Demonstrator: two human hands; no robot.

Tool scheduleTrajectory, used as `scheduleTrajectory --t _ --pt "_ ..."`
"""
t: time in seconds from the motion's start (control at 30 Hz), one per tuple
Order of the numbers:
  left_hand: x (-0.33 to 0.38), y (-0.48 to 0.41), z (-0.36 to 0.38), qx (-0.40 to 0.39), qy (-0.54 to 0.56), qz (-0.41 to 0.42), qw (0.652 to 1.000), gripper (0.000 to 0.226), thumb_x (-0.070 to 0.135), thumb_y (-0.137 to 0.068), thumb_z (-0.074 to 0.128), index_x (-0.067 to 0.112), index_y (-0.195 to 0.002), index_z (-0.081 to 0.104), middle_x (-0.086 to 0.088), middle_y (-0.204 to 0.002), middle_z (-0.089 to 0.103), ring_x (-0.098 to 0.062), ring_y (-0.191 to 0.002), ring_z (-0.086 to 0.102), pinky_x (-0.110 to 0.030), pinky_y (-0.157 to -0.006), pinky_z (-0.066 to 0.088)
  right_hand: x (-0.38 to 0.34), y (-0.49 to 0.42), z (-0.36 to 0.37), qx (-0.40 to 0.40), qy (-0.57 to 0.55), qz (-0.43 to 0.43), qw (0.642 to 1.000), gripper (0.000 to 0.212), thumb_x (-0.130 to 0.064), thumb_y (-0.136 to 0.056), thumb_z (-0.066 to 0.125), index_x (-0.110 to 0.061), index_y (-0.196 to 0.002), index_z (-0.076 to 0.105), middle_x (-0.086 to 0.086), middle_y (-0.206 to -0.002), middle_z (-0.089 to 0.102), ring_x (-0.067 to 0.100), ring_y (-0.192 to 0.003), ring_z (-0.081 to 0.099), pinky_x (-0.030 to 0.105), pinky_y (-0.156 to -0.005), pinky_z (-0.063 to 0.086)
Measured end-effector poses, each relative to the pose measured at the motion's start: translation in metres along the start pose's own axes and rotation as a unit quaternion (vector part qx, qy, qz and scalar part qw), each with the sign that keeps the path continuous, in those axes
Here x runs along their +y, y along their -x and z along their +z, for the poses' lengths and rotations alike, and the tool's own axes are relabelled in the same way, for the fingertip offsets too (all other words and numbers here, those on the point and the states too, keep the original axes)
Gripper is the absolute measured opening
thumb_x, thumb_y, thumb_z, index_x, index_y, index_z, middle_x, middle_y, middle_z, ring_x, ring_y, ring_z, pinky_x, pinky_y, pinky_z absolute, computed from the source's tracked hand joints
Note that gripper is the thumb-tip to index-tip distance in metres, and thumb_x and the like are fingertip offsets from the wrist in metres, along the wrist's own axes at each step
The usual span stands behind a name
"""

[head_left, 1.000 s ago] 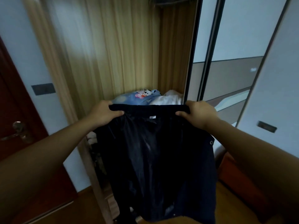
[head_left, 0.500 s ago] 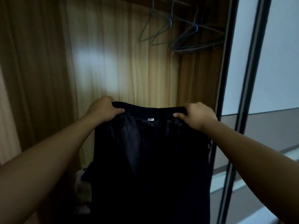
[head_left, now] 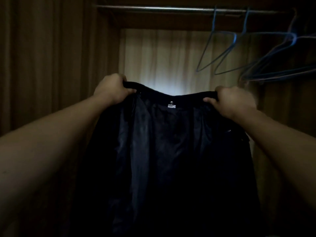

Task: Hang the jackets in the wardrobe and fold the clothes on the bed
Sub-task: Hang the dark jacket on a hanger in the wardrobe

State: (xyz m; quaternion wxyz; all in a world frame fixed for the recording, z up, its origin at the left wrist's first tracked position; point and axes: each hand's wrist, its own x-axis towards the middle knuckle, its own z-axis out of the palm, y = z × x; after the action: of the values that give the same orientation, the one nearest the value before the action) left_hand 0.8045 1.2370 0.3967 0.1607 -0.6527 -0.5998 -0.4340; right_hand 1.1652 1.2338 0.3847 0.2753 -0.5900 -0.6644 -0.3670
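**Operator:** Where is the jacket (head_left: 171, 151), and how is it held?

**Technician:** It hangs in front of the open wardrobe (head_left: 171, 53), below the metal rail (head_left: 171, 9). The left hand (head_left: 112, 88) and right hand (head_left: 234, 101) each grip one end of its top edge, fingers curled round the fabric.

**Operator:** What is the procedure?

**Technician:** Free one hand, take a blue wire hanger (head_left: 235, 37) from the far right, and seat both shoulders evenly. The glossy lining looks slippery, and the thin wire offers little hold.

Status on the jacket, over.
Held: left hand and right hand grip dark jacket top edge. Not hung yet. Empty blue hangers on rail, upper right.
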Motion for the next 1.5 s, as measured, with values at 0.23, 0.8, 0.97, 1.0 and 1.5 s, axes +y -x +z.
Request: scheduleTrajectory --t 0.23,0.8,0.97,1.0,1.5 --pt "-0.04 0.011 0.061 -0.023 -0.054 -0.045 0.997 0.041 0.059 -0.087 0.066 0.019 -0.096 0.063 -0.005 -0.087 0.066 -0.024 -0.077 0.064 -0.038 -0.066 0.057 0.0 -0.025 0.104 0.049 -0.028 -0.057 0.997 0.058 -0.067 -0.094 0.044 -0.01 -0.092 0.055 0.012 -0.072 0.057 0.027 -0.058 0.048 0.029 -0.047 0.032" --pt "-0.185 0.193 0.294 -0.461 -0.157 -0.093 0.868 0.07 0.066 -0.087 0.059 0.023 -0.14 0.045 -0.007 -0.139 0.056 -0.025 -0.121 0.057 -0.043 -0.098 0.05 -0.031 0.195 0.323 -0.439 0.046 -0.102 0.891 0.072 -0.079 -0.091 0.033 -0.026 -0.14 0.039 0.006 -0.14 0.053 0.029 -0.127 0.049 0.052 -0.101 0.034" --pt "-0.163 0.189 0.29 -0.514 -0.012 -0.104 0.851 0.072 0.048 -0.084 0.076 0.021 -0.144 0.046 -0.007 -0.137 0.056 -0.022 -0.119 0.057 -0.031 -0.1 0.048 -0.032 0.184 0.303 -0.446 -0.02 -0.073 0.892 0.07 -0.086 -0.084 0.036 -0.029 -0.122 0.049 0.006 -0.126 0.057 0.029 -0.118 0.053 0.05 -0.095 0.039" --pt "-0.154 0.184 0.284 -0.517 0.015 -0.1 0.85 0.07 0.047 -0.084 0.077 0.021 -0.142 0.048 -0.006 -0.133 0.056 -0.02 -0.117 0.057 -0.029 -0.097 0.049 -0.034 0.178 0.294 -0.442 -0.043 -0.063 0.894 0.068 -0.086 -0.084 0.038 -0.029 -0.118 0.051 0.006 -0.123 0.058 0.028 -0.115 0.054 0.049 -0.094 0.04" --pt "0.042 -0.008 0.097 -0.195 0.307 0.112 0.925 0.037 0.049 -0.092 0.066 0.038 -0.126 0.058 0.009 -0.108 0.066 -0.01 -0.096 0.065 -0.032 -0.082 0.055 0.001 -0.01 0.049 0.066 -0.431 0.114 0.893 0.082 -0.084 -0.077 0.056 -0.034 -0.14 0.039 -0.004 -0.114 0.061 0.02 -0.097 0.066 0.045 -0.083 0.059"
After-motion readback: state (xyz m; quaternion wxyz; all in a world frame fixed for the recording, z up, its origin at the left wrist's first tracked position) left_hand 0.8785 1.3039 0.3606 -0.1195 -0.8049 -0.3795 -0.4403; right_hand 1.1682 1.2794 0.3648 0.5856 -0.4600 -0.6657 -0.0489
